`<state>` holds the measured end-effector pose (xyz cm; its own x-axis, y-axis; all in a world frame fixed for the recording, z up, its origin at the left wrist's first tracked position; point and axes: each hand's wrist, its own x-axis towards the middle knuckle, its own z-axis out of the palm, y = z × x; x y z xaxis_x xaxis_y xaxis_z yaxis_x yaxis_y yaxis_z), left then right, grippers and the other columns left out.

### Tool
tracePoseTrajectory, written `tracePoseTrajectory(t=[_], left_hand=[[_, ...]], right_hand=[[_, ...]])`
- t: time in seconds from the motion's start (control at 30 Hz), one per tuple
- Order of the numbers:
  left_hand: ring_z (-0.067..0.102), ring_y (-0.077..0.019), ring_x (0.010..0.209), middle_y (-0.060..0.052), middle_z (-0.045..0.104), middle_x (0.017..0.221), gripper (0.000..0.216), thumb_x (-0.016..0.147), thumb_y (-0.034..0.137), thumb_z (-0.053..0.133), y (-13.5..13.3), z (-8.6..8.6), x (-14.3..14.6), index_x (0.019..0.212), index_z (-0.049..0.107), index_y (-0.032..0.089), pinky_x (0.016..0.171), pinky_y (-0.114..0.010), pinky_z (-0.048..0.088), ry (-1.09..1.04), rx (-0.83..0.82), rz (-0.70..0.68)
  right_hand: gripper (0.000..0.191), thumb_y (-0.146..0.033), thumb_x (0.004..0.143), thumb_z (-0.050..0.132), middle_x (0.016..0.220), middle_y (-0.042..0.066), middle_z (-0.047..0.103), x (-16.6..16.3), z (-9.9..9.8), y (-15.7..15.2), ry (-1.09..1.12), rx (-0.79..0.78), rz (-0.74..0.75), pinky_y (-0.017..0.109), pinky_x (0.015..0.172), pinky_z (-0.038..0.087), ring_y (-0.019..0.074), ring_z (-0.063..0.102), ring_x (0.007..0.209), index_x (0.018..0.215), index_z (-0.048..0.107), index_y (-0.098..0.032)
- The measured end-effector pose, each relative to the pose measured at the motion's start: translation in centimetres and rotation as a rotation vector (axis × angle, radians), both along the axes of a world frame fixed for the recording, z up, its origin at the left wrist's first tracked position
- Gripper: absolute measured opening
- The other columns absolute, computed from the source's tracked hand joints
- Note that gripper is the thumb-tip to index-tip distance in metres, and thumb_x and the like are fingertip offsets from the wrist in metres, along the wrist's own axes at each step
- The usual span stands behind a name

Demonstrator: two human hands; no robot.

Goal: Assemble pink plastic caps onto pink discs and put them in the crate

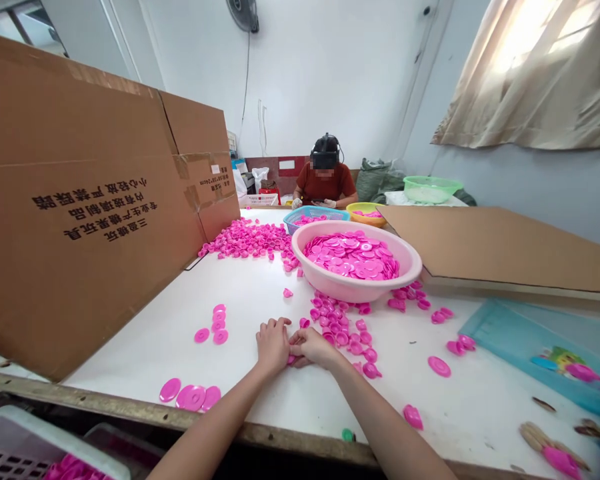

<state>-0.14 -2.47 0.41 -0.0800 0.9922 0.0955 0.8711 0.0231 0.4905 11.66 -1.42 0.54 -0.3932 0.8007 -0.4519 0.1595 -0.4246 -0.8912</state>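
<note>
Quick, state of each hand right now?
Left hand: fingers bent; grip hidden, can't be told.
Right hand: fingers curled at a pink piece; whether it's gripped can't be told.

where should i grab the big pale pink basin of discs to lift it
The pale pink basin is probably best taken by its flared rim, left and right, from the near side: it is wide and round, its rim bare around the pink discs.

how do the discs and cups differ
The discs are flat and round, while the cups are hollow and deeper. Many discs fill the basin; many cups lie loosely heaped on the table. Both are bright pink.
</note>
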Motion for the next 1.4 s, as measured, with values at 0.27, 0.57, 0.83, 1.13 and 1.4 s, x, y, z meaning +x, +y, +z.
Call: tracePoseTrajectory(t=[0.27,0.57,0.83,1.13,1.4], left_hand=[[0.038,-0.0231,0.095,-0.006,0.045,0.104,0.039,0.079,0.023,0.031,0.2,-0.9,-0.2,0.114,0.043,0.034,0.080,-0.038,0.027,0.000,-0.038,0.026],[0.048,-0.0214,0.084,-0.006,0.059,0.085,0.036,0.084,0.032,0.022,-0.7,0.9,-0.1,0.093,0.055,0.022,0.075,-0.035,0.030,-0.041,-0.008,-0.056],[0.056,-0.0140,0.074,0.000,0.062,0.083,0.033,0.084,0.036,0.023,-10.4,6.4,-15.0,0.086,0.053,0.023,0.067,-0.023,0.038,-0.033,0.152,0.227],[0.052,-0.0253,0.081,-0.007,0.055,0.087,0.039,0.075,0.046,0.037,-18.5,6.5,-25.4,0.099,0.053,0.020,0.076,-0.038,0.039,0.607,0.234,0.664],[0.047,-0.0176,0.100,-0.007,0.051,0.109,0.035,0.078,0.032,0.040,-1.7,2.4,-5.2,0.110,0.047,0.019,0.087,-0.030,0.036,-0.048,0.232,-0.168]], right_hand=[[0.017,-0.020,0.073,0.059,0.047,0.002,0.058,-0.4,-0.7,1.0,-0.126,-0.080,0.142,0.021,0.038,0.048,0.0163,0.060,0.044,0.082,0.046,-0.014],[0.008,-0.018,0.076,0.052,0.048,0.001,0.057,-1.0,0.3,-0.7,-0.110,0.090,0.092,0.019,0.043,0.048,0.0132,0.059,0.046,0.071,0.050,-0.012],[0.030,-0.020,0.082,0.037,0.101,0.009,0.058,-10.6,2.5,-4.1,0.018,0.512,0.430,0.030,0.068,0.048,0.0160,0.061,0.078,0.111,0.044,-0.016],[0.054,-0.007,0.072,0.047,0.115,0.009,0.047,-12.4,-0.5,-3.1,-0.671,1.215,0.445,0.035,0.078,0.036,0.0224,0.043,0.096,0.123,0.037,-0.020],[0.019,-0.024,0.070,0.059,0.092,0.004,0.049,-2.8,-1.5,-4.0,-0.488,0.947,0.261,0.023,0.074,0.039,0.0140,0.050,0.079,0.088,0.063,-0.019]])
